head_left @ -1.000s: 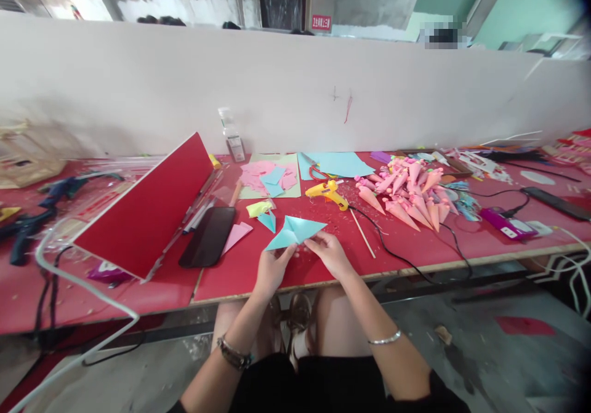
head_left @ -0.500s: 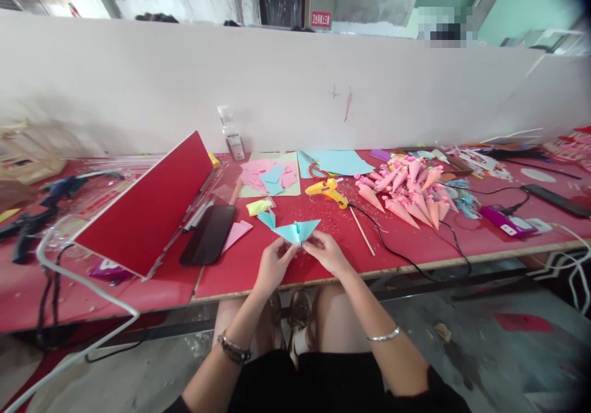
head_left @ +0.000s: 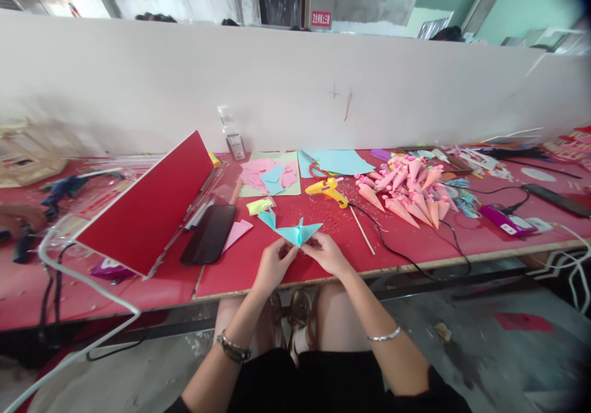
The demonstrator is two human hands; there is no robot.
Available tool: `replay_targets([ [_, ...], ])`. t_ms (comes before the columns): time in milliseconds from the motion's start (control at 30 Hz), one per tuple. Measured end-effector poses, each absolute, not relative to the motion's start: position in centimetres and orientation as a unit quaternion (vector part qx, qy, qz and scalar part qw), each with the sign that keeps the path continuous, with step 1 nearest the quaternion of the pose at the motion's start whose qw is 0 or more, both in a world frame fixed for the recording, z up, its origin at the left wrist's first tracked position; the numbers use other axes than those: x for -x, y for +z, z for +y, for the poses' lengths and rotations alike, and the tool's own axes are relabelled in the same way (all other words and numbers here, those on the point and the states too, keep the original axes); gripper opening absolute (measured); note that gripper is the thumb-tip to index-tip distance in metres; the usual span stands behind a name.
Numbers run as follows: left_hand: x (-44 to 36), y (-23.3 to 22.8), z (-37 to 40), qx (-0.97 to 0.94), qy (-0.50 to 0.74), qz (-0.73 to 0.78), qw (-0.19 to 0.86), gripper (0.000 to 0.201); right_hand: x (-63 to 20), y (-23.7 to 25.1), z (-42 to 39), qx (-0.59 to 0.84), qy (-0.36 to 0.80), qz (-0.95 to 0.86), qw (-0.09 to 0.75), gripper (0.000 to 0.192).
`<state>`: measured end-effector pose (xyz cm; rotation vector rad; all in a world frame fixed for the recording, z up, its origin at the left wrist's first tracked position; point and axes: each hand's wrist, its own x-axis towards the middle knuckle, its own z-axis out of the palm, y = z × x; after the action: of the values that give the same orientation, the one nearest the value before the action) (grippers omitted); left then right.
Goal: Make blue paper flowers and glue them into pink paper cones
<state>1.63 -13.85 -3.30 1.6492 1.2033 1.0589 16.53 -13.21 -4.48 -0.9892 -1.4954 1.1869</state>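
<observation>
Between my two hands is a light-blue folded paper bird (head_left: 299,234), its two wings spread sideways and a small point standing up in the middle. My left hand (head_left: 276,261) pinches its lower left part, and my right hand (head_left: 325,253) pinches the lower right. Both sets of fingertips nearly meet below the fold. Just behind and left lies another folded blue paper piece (head_left: 268,218), beside a yellow crumpled packet (head_left: 259,206). A pink folded paper (head_left: 237,234) rests left of my left hand, against a black phone (head_left: 209,234).
A yellow glue gun (head_left: 327,191) lies beyond my hands, with a thin stick (head_left: 362,231) near it. Pink cones (head_left: 410,188) are heaped at right. Pink and blue papers (head_left: 270,176) lie behind. A red board (head_left: 148,207) leans at left; a bottle (head_left: 233,136) stands by the partition.
The paper bird has tilted slightly in my fingers, so its middle point now stands up higher. A blurred hand has appeared at the far left edge.
</observation>
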Motion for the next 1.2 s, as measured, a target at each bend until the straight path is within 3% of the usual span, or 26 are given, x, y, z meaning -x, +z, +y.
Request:
replay_targets([
  [267, -1.22, -3.56, -14.23, -0.715, 0.411, 0.428, 0.369, 0.025, -16.36, -3.87, -13.51, 0.402, 0.464, -0.642, 0.459, 0.02],
  [633, -1.71, -3.35, -14.53, -0.759, 0.417, 0.437, 0.242, 0.014, -16.19, -4.13, -13.6, 0.373, 0.411, -0.692, 0.462, 0.023],
  [1000, -1.37, -3.72, -14.16, -0.699, 0.469, 0.468, 0.27, 0.017, -16.14, -3.68, -13.95, 0.383, 0.43, -0.68, 0.455, 0.015],
  [1200, -1.12, -4.06, -13.87, -0.663, 0.449, 0.505, 0.322, 0.023, -16.33, -3.84, -13.48, 0.41, 0.479, -0.564, 0.533, 0.017],
])
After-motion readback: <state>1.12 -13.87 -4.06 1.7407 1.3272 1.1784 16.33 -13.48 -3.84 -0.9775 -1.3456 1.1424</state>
